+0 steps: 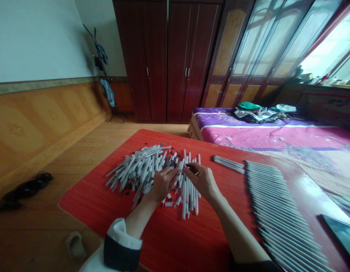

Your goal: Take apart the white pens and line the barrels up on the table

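Observation:
My left hand [163,183] is closed, its thumb and fingers pinched on what looks like a whitish pen barrel [181,166]. Facing it, my right hand [200,178] has its fingertips pinched together close by; whatever small piece is in them is too small to make out. Under and left of my left hand lies a heaped pile of whitish pen barrels [138,166], with small black parts among them. More loose barrels [189,200] lie lengthwise beneath my right hand.
Red table [214,238] under everything. Several pens [228,164] lie together right of my hands, beside a long row of pens with dark ends [279,211]. A dark phone or tablet [339,234] rests at the right edge. Beyond stand a bed [248,132] and wardrobes [175,60].

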Tool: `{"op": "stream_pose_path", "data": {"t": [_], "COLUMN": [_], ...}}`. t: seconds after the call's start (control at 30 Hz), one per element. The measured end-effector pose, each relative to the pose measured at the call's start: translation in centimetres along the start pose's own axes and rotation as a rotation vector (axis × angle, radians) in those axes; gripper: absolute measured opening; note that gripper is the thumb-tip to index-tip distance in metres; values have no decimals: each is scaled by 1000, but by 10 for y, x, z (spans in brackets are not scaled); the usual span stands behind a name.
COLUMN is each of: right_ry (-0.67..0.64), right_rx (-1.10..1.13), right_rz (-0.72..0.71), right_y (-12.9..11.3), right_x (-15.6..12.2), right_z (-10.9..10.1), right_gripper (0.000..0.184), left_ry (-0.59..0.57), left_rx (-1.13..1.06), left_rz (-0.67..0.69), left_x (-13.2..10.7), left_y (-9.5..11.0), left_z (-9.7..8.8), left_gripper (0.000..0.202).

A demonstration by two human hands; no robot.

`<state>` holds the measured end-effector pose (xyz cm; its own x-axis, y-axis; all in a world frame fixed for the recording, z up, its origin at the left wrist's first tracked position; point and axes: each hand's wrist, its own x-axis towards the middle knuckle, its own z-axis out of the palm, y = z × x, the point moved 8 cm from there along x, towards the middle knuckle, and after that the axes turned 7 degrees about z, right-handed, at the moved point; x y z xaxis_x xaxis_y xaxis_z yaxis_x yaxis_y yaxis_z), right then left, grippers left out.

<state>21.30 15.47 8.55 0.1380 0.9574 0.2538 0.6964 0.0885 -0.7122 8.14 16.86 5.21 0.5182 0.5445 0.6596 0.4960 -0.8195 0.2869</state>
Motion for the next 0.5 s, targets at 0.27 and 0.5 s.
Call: {"op": "stream_pose_path", "data": {"t": [0.27, 0.5], "right_ry": [17, 36], "right_rx": [-62, -113], "right_rz": [-22, -4], "right_y": [-3, -1], "right_x": [0, 0], "right_z": [-1, -1], "right_gripper": [28, 33], "left_ry": [-13, -21], "left_rx": [-2, 14], "left_rz": [-6, 8], "left_x": [0, -1], "left_y": [0, 0], "left_z": [0, 3], "left_gripper": [31, 30]}}
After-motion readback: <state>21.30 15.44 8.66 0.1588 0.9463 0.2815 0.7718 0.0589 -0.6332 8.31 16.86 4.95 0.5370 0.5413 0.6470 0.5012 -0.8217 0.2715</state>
